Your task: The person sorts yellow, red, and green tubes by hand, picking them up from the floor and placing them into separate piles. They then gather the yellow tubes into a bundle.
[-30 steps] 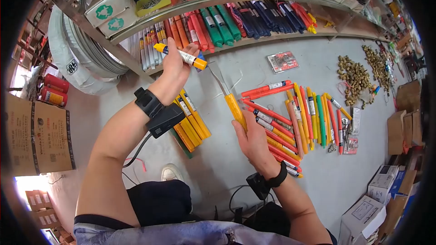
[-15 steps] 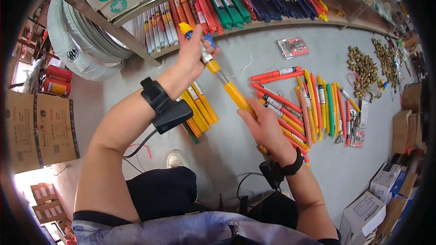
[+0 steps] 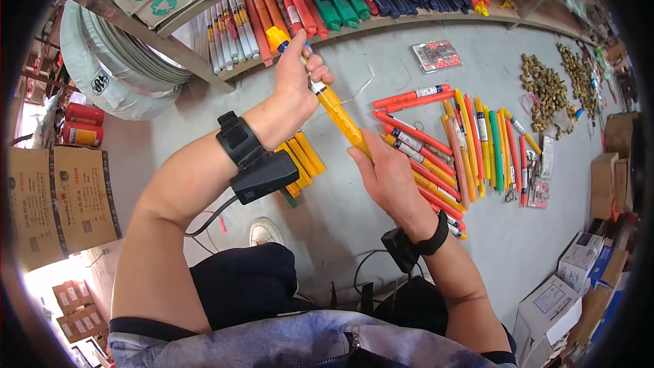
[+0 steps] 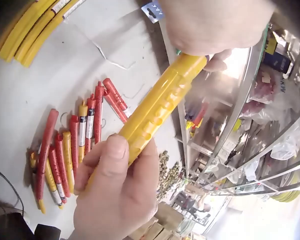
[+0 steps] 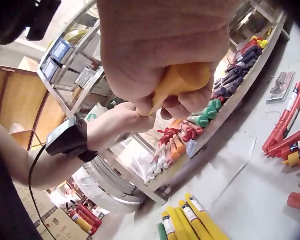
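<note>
My left hand (image 3: 294, 85) grips a slim labelled tube (image 3: 278, 38), its yellow tip standing out above the fingers. A thick yellow handle-like piece (image 3: 343, 117) with scalloped ridges runs from that hand down to my right hand (image 3: 390, 176), which holds its lower end. The two pieces meet in one slanting line at the left hand, and the joint is mostly hidden by fingers. In the left wrist view the ridged side (image 4: 157, 110) shows between both hands. The right wrist view shows the rounded yellow end (image 5: 191, 79) sticking out of the right fist.
Red, yellow and green tubes (image 3: 470, 143) lie in rows on the floor at right, with yellow tubes (image 3: 308, 153) below my left wrist. A shelf edge (image 3: 381, 22) crosses the back, holding more coloured tubes. A brass heap (image 3: 545, 95) and a cardboard box (image 3: 65, 197) flank the area.
The shiny flat shaft that projected from the yellow handle-like piece is out of sight now. Both hands have come together, bringing the handle up against the labelled tube. The left hand has turned the tube.
</note>
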Tool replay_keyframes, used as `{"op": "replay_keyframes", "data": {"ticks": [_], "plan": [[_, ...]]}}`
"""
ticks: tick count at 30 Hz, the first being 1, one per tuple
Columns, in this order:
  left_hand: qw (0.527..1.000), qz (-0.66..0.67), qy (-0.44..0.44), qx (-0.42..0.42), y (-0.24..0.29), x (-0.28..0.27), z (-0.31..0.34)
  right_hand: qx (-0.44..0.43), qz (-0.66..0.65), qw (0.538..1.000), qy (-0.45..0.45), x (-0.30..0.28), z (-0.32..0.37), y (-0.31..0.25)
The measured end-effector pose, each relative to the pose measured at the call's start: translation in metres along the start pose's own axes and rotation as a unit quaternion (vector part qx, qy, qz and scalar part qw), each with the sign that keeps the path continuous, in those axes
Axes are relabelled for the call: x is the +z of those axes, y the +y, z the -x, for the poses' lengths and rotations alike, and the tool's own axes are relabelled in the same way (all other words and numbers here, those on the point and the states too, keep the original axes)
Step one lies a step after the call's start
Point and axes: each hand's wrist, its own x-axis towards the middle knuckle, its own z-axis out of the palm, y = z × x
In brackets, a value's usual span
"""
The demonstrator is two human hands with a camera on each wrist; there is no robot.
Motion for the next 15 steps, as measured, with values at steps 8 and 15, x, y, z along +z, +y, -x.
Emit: {"op": "replay_keyframes", "data": {"ticks": [8, 15], "plan": [[0.997, 0.013, -0.067, -0.045, 0.007, -0.005, 0.0, 0.006, -0.026, 0.999, -0.019, -0.011, -0.005, 0.002], [0.999, 0.013, -0.022, -0.021, 0.002, -0.005, 0.011, -0.014, -0.006, 1.0, -0.004, -0.008, 0.001, -0.002]]}}
